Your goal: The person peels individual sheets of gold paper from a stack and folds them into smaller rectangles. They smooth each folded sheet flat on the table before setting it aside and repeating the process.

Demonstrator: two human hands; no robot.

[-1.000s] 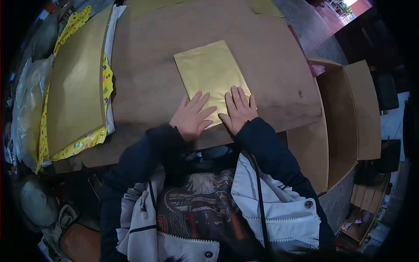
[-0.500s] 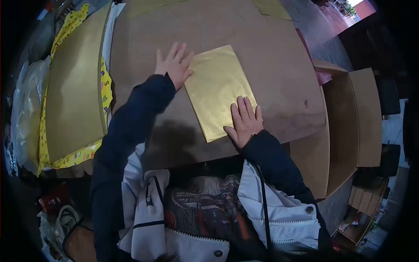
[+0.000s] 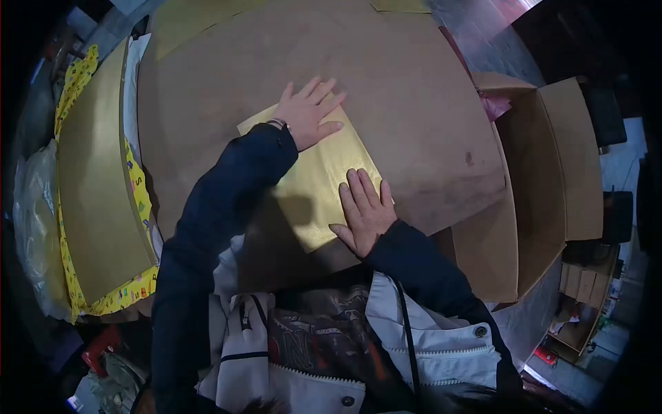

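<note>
A shiny gold paper sheet [image 3: 329,164] lies slantwise on the brown board [image 3: 427,124] in front of me. My left hand [image 3: 309,116] is spread flat over its upper part, fingertips reaching past the top edge. Lower down, my right hand [image 3: 367,215] rests flat at the right edge, its fingers stretched out and its thumb apart. The left sleeve hides part of the sheet's left side, and one corner shows beyond the left wrist.
On the left, gold sheets [image 3: 103,186] lie over yellow printed wrapping [image 3: 141,196], beside clear plastic [image 3: 36,228]. More gold paper [image 3: 189,24] is at the far edge. An open cardboard box [image 3: 486,259] stands at the right, with something pink [image 3: 495,107] by its rim.
My left hand has gone from beside the gold paper onto its upper part. More of the paper shows to the left. My right hand stays at the right edge; the view has shifted slightly.
</note>
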